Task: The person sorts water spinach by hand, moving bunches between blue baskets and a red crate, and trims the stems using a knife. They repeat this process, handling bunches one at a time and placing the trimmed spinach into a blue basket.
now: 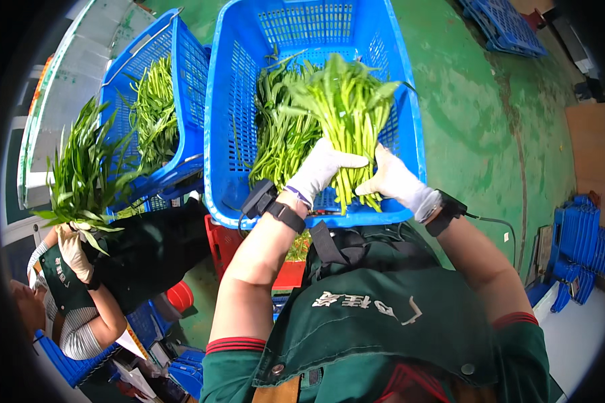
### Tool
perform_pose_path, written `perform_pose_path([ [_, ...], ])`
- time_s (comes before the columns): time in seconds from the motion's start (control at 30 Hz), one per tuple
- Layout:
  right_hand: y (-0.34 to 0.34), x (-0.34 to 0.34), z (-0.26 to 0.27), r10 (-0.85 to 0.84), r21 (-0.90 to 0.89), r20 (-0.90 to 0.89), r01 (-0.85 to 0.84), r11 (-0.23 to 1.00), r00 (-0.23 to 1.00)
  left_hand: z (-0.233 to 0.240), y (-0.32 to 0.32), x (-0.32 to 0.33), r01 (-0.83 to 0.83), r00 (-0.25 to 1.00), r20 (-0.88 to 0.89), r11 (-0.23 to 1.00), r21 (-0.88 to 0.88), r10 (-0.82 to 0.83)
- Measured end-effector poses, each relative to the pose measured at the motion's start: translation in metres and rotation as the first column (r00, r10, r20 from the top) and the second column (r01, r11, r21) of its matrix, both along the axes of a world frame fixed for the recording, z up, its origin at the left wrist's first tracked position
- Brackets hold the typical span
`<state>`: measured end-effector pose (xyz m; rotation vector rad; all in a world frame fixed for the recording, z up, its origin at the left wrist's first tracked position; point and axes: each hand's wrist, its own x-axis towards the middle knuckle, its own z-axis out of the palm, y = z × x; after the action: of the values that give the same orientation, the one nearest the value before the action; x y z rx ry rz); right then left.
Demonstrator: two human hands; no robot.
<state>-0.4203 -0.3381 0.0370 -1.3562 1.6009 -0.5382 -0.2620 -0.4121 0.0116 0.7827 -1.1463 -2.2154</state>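
Between my two white-gloved hands is a bundle of leafy green vegetables (350, 116), its leaves pointing away from me and its cut stems towards me. My left hand (320, 169) grips the stems from the left, thumb across the front. From the right, my right hand (395, 179) closes around the same stems near their lower ends. The bundle is held over a large blue plastic basket (416, 131) in front of me. More loose greens (287, 136) lie inside it, mostly on its left side, partly hidden by the bundle.
At left, a co-worker's gloved hand (75, 254) holds another leafy bunch (83, 166) beside a second blue basket (189, 85) of greens. A red crate (224, 242) sits below my basket. Blue crates (579, 237) stand at right on the green floor (473, 151).
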Motion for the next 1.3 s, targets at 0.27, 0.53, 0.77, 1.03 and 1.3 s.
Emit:
perform_pose_path([
  [0.27, -0.024, 0.011, 0.045, -0.077, -0.233, 0.203, 0.124, 0.965, 0.976, 0.030, 0.010, -0.022, -0.280, 0.953, -0.126, 0.959, -0.029, 0.275],
  [0.53, -0.033, 0.017, 0.054, 0.035, -0.319, -0.267, -0.123, 0.940, 0.963, 0.048, 0.008, 0.003, -0.240, 0.939, -0.230, 0.966, 0.097, 0.256],
  [0.77, -0.033, 0.040, 0.086, 0.149, -0.084, -0.626, -0.256, 0.963, 0.765, 0.047, 0.015, -0.001, -0.385, 0.873, -0.277, 0.916, 0.115, 0.402],
  [1.03, -0.053, 0.025, 0.102, 0.176, -0.323, 0.160, -0.117, 0.939, 0.971, 0.043, -0.005, 0.019, -0.412, 0.748, -0.443, 0.869, 0.274, 0.494],
  [1.3, -0.028, 0.030, 0.111, -0.061, -0.698, 0.083, 0.102, 0.709, 0.995, 0.065, -0.010, 0.005, -0.335, 0.707, -0.586, 0.917, 0.215, 0.395],
])
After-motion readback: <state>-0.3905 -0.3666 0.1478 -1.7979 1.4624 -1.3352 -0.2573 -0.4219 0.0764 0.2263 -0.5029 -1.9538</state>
